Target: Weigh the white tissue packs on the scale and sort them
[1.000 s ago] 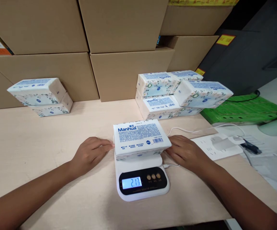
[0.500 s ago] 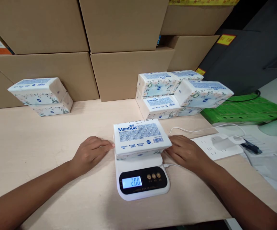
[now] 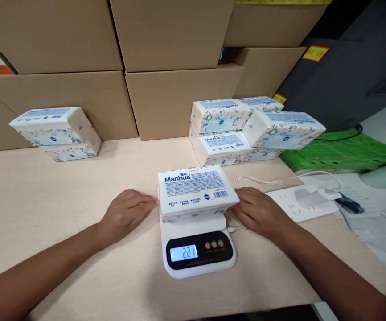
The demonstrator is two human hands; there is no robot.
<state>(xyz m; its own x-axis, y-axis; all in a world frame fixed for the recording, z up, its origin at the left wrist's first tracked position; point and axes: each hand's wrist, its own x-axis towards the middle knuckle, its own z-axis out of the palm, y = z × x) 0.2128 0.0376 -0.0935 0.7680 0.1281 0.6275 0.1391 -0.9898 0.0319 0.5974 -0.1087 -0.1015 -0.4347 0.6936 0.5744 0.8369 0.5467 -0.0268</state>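
A white soft pack of tissues with blue "Manhua" print lies on the platform of a white digital kitchen scale. The lit display seems to read 2.21. My left hand rests on the table, its fingers closed together and the tips at the pack's lower left edge, where it meets the platform. At the opposite side, my right hand has its bent fingers against the right edge; its fingertips are partly hidden by the pack. Both hands hold the pack from the sides.
Two stacked tissue packs stand at the back left, several more at the back right. Cardboard boxes wall the rear. A white power strip, cables and a green crate-like object lie on the right.
The scale's reading has gone from 2.13 to 2.00 and then to about 2.21. Both hands and the tissue pack have stayed in place.
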